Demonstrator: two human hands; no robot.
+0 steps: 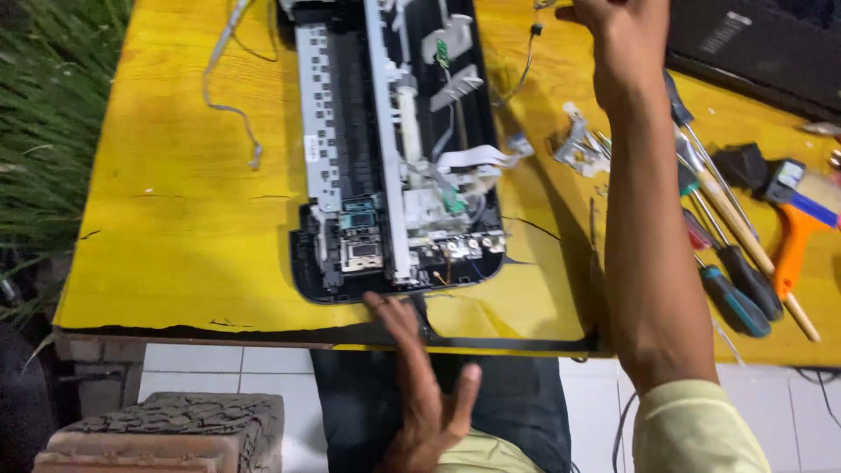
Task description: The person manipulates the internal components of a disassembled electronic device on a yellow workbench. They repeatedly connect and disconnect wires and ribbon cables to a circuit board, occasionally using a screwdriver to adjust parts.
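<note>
Printer [394, 149], cover already off and internals exposed mid-counter [175, 219]; left hand [420, 394] flat, released, at near edge; right hand [618, 39] raised at far edge, grip indeterminable; further disassembly seemingly remains.

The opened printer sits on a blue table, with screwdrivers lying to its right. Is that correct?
Not quite: the head view shows the table is yellow, not blue. The opened printer does sit on it, with screwdrivers lying to its right.

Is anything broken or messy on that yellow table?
Yes. The yellow table has cracks in its top, and the front edge is chipped near the left hand. The printer lies open with its cover off, insides and loose cables showing. Screwdrivers lie scattered beside the right arm.
</note>
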